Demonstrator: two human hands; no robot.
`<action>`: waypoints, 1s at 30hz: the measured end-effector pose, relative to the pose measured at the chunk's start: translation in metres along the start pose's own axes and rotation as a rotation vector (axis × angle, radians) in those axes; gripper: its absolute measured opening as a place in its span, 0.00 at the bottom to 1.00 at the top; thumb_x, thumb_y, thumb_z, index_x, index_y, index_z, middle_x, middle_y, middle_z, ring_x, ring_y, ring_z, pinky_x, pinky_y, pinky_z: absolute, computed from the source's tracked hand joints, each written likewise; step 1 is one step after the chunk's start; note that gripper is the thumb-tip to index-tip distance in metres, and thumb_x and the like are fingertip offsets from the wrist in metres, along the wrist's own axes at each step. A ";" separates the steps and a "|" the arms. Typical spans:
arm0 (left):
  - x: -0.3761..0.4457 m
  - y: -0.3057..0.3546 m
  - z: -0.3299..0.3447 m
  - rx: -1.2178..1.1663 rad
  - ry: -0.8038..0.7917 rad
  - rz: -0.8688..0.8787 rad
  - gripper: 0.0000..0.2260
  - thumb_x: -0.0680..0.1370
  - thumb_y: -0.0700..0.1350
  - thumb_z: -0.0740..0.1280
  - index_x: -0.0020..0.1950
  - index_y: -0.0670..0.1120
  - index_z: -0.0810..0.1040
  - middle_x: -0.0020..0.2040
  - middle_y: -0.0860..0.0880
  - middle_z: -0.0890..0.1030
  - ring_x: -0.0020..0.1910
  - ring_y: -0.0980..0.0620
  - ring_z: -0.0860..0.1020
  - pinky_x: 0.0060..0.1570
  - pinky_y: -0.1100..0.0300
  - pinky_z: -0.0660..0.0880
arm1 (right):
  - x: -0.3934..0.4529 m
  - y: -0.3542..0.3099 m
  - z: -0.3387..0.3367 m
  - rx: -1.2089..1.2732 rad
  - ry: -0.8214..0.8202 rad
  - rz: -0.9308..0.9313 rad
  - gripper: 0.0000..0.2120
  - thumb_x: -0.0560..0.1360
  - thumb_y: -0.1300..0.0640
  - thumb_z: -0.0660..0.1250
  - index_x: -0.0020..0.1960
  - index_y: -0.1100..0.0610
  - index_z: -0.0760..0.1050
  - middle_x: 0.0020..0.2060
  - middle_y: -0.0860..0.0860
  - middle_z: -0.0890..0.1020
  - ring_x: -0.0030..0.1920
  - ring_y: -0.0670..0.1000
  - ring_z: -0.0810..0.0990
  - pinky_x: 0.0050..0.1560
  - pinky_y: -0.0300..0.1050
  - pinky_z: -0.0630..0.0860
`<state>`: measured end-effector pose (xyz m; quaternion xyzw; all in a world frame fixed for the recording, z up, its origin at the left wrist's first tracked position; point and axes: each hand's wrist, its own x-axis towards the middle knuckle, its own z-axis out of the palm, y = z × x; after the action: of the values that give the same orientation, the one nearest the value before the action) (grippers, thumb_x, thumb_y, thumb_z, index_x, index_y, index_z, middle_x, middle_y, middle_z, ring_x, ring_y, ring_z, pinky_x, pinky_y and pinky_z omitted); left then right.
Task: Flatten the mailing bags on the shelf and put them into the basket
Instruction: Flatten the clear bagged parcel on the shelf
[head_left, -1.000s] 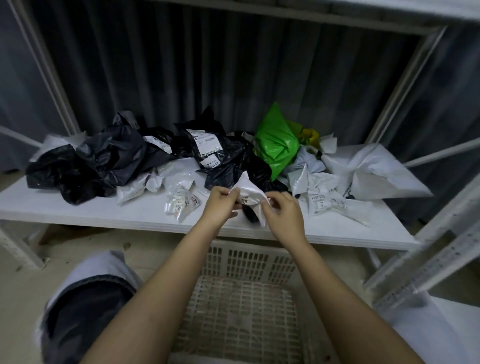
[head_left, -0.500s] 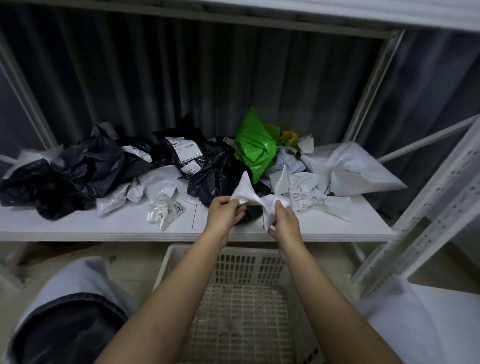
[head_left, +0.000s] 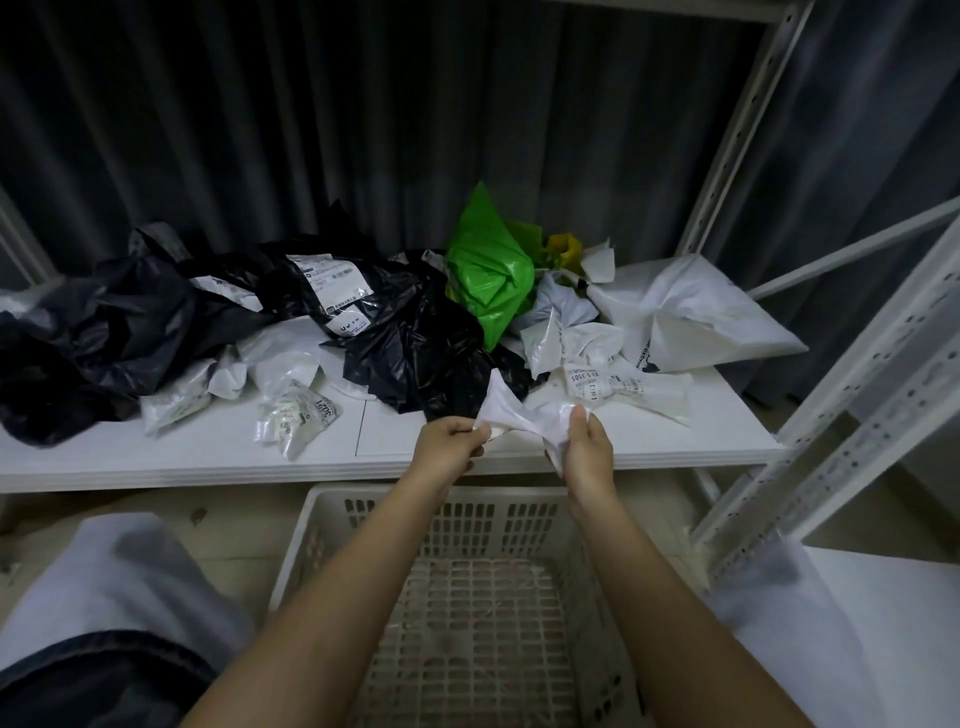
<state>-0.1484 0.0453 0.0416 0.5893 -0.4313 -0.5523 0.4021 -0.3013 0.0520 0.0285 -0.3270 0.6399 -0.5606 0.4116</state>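
Since the earlier frames the hands have pulled further apart, and the small crumpled white plastic mailing bag (head_left: 524, 415) is stretched wider between them, now hanging over the front edge of the shelf rather than bunched over its top. The left hand (head_left: 451, 447) pinches the bag's left end, fingers curled round it; the right hand (head_left: 588, 452) grips the right end, with a loose flap hanging below the fist. Step in hand, as I read it: flattening the first bag, nowhere near done, since the middle is twisted into a narrow waist. Next move likely calls for untwisting that waist, then smoothing it flat, either on bare shelf or in the air, before dropping it. The beige perforated plastic basket (head_left: 332, 551) sits on the floor directly below the hands and looks empty, so the drop path is short and unobstructed. The flat white shelf board (head_left: 208, 457) has a bare strip along its front left of the hands, usable as a pressing surface. Behind lies the rest of the pile: crumpled black plastic bags (head_left: 130, 332) at left and centre, a bright green plastic bag (head_left: 488, 275) standing up behind, a large puffed white plastic bag (head_left: 696, 317) at right, small clear labelled pouches (head_left: 296, 415) near the front. The perforated white metal shelf upright (head_left: 852, 431) stands well apart to the right; sideways elbow room is fine. The overhead shelf is well clear of the hands.
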 end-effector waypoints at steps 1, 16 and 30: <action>0.004 -0.002 0.003 0.018 -0.013 -0.001 0.03 0.77 0.43 0.69 0.47 0.44 0.78 0.40 0.47 0.79 0.39 0.54 0.77 0.39 0.62 0.73 | 0.003 0.001 -0.005 -0.017 0.003 0.004 0.20 0.82 0.48 0.54 0.67 0.58 0.71 0.61 0.54 0.76 0.62 0.55 0.74 0.66 0.52 0.69; 0.087 -0.049 0.048 1.030 0.141 0.619 0.13 0.78 0.43 0.64 0.62 0.43 0.77 0.60 0.44 0.75 0.63 0.42 0.71 0.58 0.51 0.70 | 0.103 0.039 -0.036 -0.137 0.144 0.062 0.16 0.81 0.52 0.58 0.55 0.64 0.77 0.53 0.61 0.79 0.54 0.59 0.77 0.58 0.51 0.72; 0.178 -0.043 0.006 2.085 -0.068 0.536 0.22 0.84 0.45 0.50 0.78 0.46 0.53 0.78 0.39 0.46 0.77 0.40 0.44 0.73 0.41 0.39 | 0.165 0.056 0.015 -0.435 0.007 -0.073 0.19 0.81 0.51 0.56 0.51 0.65 0.77 0.49 0.60 0.80 0.51 0.58 0.77 0.57 0.53 0.72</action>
<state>-0.1483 -0.1110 -0.0533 0.5123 -0.8155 0.1772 -0.2027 -0.3595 -0.0905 -0.0537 -0.4292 0.7349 -0.4249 0.3085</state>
